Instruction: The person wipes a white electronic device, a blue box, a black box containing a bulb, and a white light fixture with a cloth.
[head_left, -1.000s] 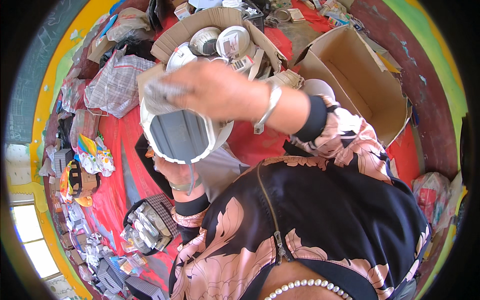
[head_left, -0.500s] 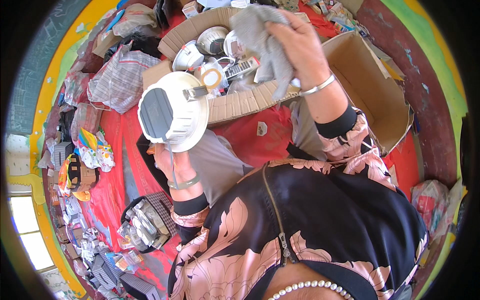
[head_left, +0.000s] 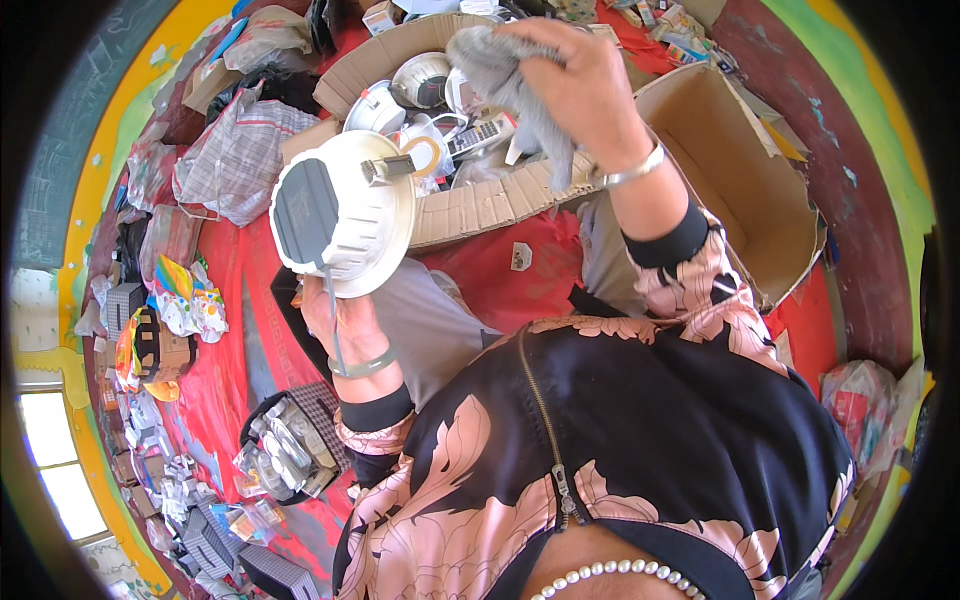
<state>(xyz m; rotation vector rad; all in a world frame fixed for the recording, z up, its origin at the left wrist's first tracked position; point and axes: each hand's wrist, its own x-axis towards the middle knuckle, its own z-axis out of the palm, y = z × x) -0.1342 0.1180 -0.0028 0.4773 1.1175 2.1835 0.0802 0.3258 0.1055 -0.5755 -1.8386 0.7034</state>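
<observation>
A round white downlight [head_left: 365,220] with a dark grey back plate and a spring clip is held up by my left hand [head_left: 338,318]. Its rim faces right, and a thin cable hangs down past my wrist. Most of my left fingers are hidden behind the lamp. To the right, my right hand [head_left: 590,90] grips a crumpled grey cloth [head_left: 505,75], apart from the downlight. Beyond both hands, a cardboard box [head_left: 480,212] holds more white downlights [head_left: 424,80] and a remote control [head_left: 482,135].
An open brown cardboard box [head_left: 745,195] stands at the right. On the left are a checked bag [head_left: 240,160] and a black container of clear-packed items [head_left: 290,445]. Red sheeting [head_left: 215,380] covers the floor, with many small boxes heaped along the left wall.
The downlight has shifted slightly left and up with my left hand. My right hand has moved slightly left, bringing the grey cloth with it.
</observation>
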